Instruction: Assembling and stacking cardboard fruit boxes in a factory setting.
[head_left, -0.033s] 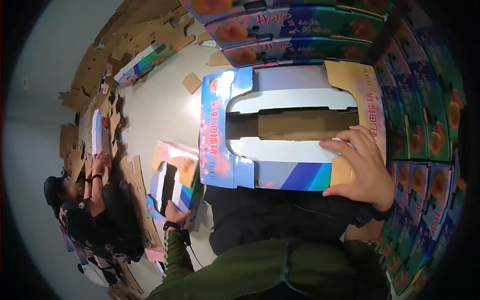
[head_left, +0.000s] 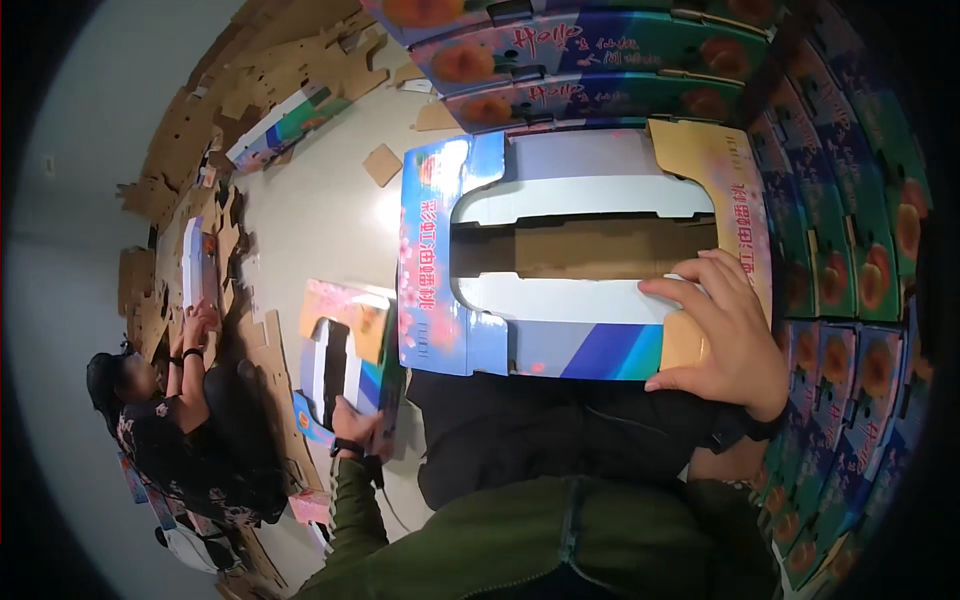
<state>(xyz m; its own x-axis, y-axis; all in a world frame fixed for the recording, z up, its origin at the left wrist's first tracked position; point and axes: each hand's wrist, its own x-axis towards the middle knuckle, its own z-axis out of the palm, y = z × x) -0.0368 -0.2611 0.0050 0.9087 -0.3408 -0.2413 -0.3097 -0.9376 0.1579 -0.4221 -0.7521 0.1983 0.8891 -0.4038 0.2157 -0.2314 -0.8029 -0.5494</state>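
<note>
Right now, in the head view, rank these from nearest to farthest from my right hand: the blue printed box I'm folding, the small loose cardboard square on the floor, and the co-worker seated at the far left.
1. Blue printed box: under the right hand, touching it.
2. Cardboard square: on the floor, up and left of the box.
3. Co-worker: far left, beside the cardboard scraps.

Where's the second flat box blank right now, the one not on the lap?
In the head view it lies low on the person's left, on the floor: the smaller box blank, gripped by the left hand, beside the big carton.
</note>
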